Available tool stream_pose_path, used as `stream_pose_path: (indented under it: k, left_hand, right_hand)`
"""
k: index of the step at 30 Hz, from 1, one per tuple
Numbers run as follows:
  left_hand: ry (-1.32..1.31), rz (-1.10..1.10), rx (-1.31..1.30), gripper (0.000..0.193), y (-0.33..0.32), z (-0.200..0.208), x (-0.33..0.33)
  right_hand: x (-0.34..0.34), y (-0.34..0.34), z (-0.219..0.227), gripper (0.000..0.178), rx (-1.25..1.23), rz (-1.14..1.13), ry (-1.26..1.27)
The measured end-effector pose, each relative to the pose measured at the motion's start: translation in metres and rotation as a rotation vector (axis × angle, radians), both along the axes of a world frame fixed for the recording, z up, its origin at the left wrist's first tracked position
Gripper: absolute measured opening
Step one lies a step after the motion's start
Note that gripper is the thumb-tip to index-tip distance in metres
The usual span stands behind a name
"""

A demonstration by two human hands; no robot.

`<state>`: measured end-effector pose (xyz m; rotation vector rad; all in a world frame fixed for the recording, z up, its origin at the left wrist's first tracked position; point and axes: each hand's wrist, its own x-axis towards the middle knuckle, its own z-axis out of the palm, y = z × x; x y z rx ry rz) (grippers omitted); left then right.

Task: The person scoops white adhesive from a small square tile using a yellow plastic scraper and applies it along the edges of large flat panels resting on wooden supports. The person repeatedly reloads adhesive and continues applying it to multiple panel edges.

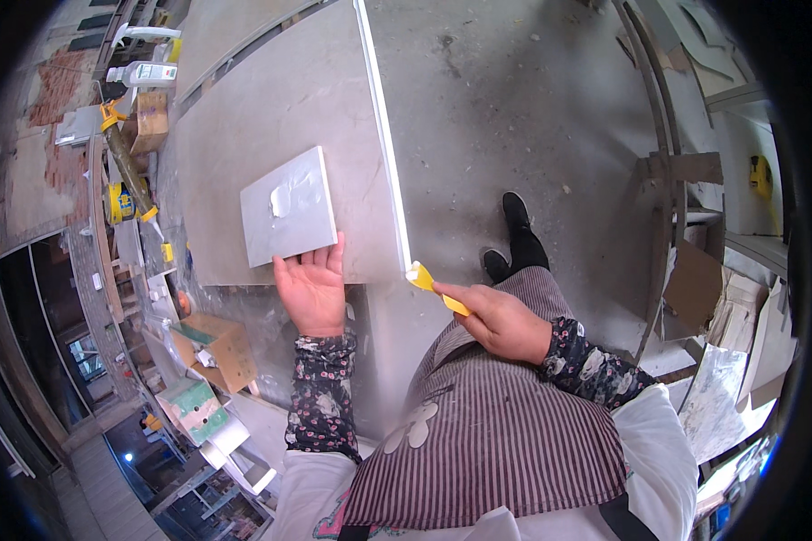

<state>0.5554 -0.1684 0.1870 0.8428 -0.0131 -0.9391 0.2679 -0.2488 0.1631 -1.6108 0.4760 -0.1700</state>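
Note:
A thin square grey board with a dab of white paste sits over the near part of the worktable. My left hand is at its near edge, palm up, with the fingers against or under that edge; how far they reach beneath is hidden. In my right hand I grip a small yellow scraper, its blade pointing left with white paste on the tip. The scraper is beside the near right corner of the worktable, apart from the board.
A white strip runs along the table's right edge. Beyond its left side are a spray bottle, a caulking gun and a cardboard box. On the right, a shelf holds a yellow tape measure near cardboard pieces.

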Motion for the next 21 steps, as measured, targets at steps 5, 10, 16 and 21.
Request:
stream_pose_path:
  k: [5, 10, 16, 21]
  left_hand:
    - [-0.01, -0.012, 0.014, 0.05, -0.001, 0.003, -0.002]
    - [0.013, -0.002, 0.036, 0.051, -0.002, 0.006, -0.005]
    - [0.041, 0.062, 0.134, 0.051, -0.002, 0.009, -0.006]
    - [0.051, 0.097, 0.196, 0.049, -0.004, 0.012, -0.008]
  right_hand:
    - [0.014, -0.029, 0.002, 0.044, -0.039, -0.024, -0.034]
    - [0.028, -0.076, -0.001, 0.043, 0.014, 0.028, 0.045]
    - [0.047, -0.138, -0.002, 0.041, -0.071, 0.054, -0.042]
    - [0.064, -0.191, 0.003, 0.04, -0.066, 0.081, -0.023]
